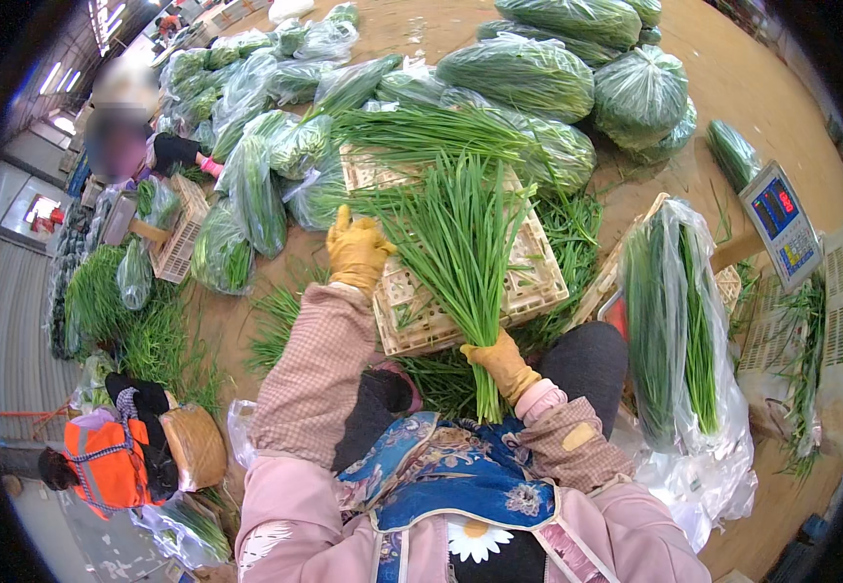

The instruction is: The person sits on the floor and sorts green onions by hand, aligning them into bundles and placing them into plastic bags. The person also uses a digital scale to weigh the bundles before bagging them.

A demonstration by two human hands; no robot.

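My right hand [501, 364], in a yellow glove, grips a bunch of long green garlic chives [458, 248] near the stem ends. The leaves fan out away from me over an upturned beige plastic crate [407, 302]. My left hand [358, 251], gloved alike, hovers at the crate's left edge beside the leaf tips. Its index finger stands apart from the others, and I see nothing held in it. More loose chives [428, 131] lie across the crate's far end.
Bagged chives [516, 76] are heaped beyond the crate. At right, a digital scale [782, 222] stands by an open plastic bag of chives [673, 328]. A person in an orange vest [108, 459] sits at left; another person [119, 138] is farther back. Cut leaves litter the floor.
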